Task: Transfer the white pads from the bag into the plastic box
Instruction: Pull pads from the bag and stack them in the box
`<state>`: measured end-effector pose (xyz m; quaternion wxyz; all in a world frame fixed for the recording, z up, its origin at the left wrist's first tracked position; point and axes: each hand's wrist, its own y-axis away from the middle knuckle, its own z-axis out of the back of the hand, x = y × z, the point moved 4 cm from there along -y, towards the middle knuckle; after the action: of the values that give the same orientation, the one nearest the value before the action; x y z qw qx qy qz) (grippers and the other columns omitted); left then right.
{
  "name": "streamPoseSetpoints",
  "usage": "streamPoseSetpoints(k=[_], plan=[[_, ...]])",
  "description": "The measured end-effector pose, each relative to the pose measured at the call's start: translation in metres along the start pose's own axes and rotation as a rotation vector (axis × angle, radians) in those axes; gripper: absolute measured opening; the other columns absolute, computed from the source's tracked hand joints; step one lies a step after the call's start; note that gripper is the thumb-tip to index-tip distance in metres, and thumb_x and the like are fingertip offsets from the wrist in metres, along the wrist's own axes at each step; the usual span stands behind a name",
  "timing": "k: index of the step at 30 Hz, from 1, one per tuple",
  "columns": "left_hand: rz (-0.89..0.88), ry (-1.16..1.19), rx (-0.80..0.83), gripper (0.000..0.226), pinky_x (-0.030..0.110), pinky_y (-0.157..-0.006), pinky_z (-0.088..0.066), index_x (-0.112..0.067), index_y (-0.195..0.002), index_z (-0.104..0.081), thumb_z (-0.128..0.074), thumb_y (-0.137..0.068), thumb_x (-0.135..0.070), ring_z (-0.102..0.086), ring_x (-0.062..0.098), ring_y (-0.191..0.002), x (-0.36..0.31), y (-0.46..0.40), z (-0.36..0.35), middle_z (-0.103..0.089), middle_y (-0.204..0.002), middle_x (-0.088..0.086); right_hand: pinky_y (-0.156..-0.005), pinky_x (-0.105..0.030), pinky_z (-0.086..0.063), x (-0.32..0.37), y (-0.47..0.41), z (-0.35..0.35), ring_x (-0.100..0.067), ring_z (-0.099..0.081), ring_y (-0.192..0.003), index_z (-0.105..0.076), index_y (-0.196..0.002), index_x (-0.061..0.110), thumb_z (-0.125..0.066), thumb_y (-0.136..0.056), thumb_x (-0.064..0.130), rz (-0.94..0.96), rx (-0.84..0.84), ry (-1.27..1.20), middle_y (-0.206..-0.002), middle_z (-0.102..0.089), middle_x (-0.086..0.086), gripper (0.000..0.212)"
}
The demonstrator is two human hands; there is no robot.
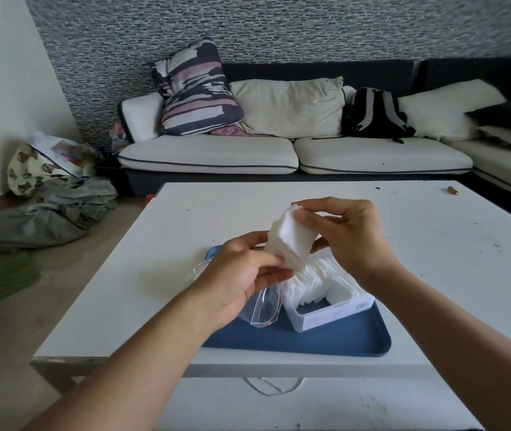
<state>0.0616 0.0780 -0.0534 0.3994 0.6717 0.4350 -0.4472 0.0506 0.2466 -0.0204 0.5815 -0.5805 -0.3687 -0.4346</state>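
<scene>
Both our hands held one stack of white pads [290,241] above the plastic box [330,309]: left hand [241,275] pinching its lower end, right hand [350,237] its top. Loosely stacked, it could fan apart and spill beside the box onto the tray [341,340] or the bag [263,309].

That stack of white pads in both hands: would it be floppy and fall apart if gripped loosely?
Probably. The stack of white pads looks soft, with ragged edges, so layers could slip. Both the left hand and right hand pinch it, suggesting it needs support. It seems very light.
</scene>
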Motion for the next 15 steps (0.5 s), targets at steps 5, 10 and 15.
streamPoseSetpoints(k=[5, 10, 15], plan=[[0.02, 0.031, -0.028, 0.035, 0.03, -0.075, -0.062, 0.001, -0.119, -0.066, -0.055, -0.088, 0.016, -0.075, 0.029, -0.087, 0.0, -0.001, 0.002, -0.075, -0.104, 0.024, -0.051, -0.027, -0.051, 0.005, -0.002, 0.002, -0.015, -0.064, -0.066, -0.078, -0.092, 0.013, -0.071, -0.088, 0.006, 0.146, -0.003, 0.048, -0.087, -0.078, 0.004, 0.01], [0.035, 0.015, -0.033, 0.034, 0.03, -0.074, -0.062, 0.0, -0.114, -0.067, -0.055, -0.087, 0.017, -0.075, 0.027, -0.085, 0.001, 0.0, 0.003, -0.077, -0.098, 0.018, -0.075, -0.031, -0.049, 0.013, -0.007, 0.007, -0.018, -0.061, -0.078, -0.069, -0.092, 0.005, -0.067, -0.087, 0.017, 0.108, 0.114, -0.133, -0.084, -0.069, -0.01, 0.013], [0.04, -0.031, -0.005, 0.031, 0.034, -0.08, -0.062, 0.0, -0.111, -0.069, -0.056, -0.088, 0.016, -0.075, 0.028, -0.09, 0.003, 0.001, -0.001, -0.076, -0.1, 0.018, -0.078, -0.04, -0.057, 0.012, 0.0, -0.002, -0.032, -0.065, -0.082, -0.064, -0.1, -0.003, -0.06, -0.095, 0.013, 0.074, 0.274, 0.013, -0.102, -0.07, -0.024, 0.017]])
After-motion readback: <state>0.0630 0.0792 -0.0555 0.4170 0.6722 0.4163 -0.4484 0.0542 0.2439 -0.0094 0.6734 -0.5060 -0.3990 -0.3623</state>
